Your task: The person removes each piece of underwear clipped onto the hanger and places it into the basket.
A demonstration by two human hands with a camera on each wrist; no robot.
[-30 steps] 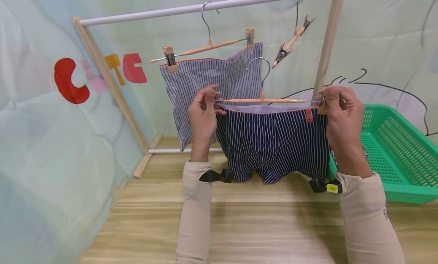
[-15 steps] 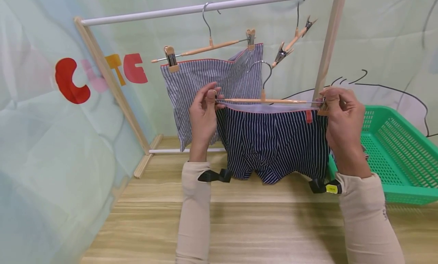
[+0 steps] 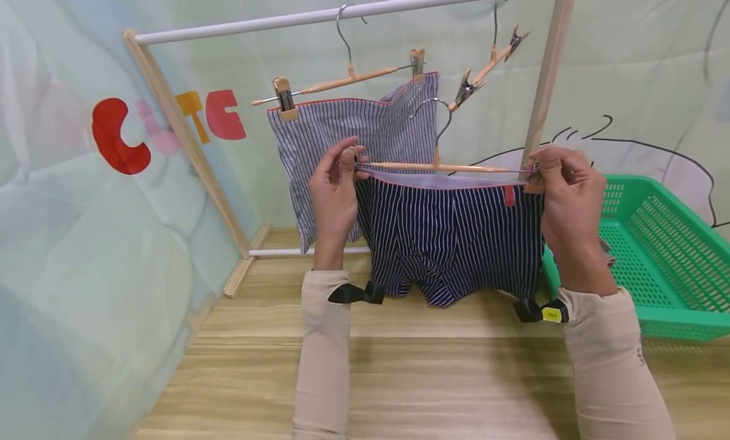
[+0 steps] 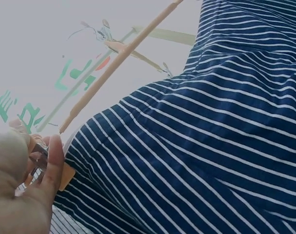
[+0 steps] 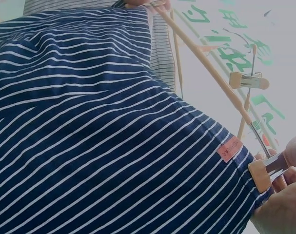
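A pair of navy boxer shorts (image 3: 462, 237) with white stripes hangs spread in front of me from a clip hanger (image 3: 464, 168). My left hand (image 3: 335, 199) pinches the clip at the hanger's left end. In the left wrist view, that clip's peach jaw tip (image 4: 66, 176) lies on the waistband corner. At the other end, my right hand (image 3: 572, 196) squeezes the right clip (image 5: 259, 176), which sits on the waistband near a red label (image 5: 230, 148). The hanger's metal hook (image 3: 441, 120) stands up, apart from the rail. Fingers partly cover both clips.
Behind, a wood-sided rack (image 3: 194, 142) with a white rail (image 3: 251, 25) bears grey striped shorts (image 3: 319, 142) clipped to a hanger, and a bare clip hanger (image 3: 490, 69). A green basket (image 3: 678, 262) with some cloth inside stands right on the wooden table (image 3: 433, 376).
Both hands have shifted slightly left with the hanger and the navy boxer shorts, and the shorts' lower edge has swung a little left. Both hands keep their hold on the clips.
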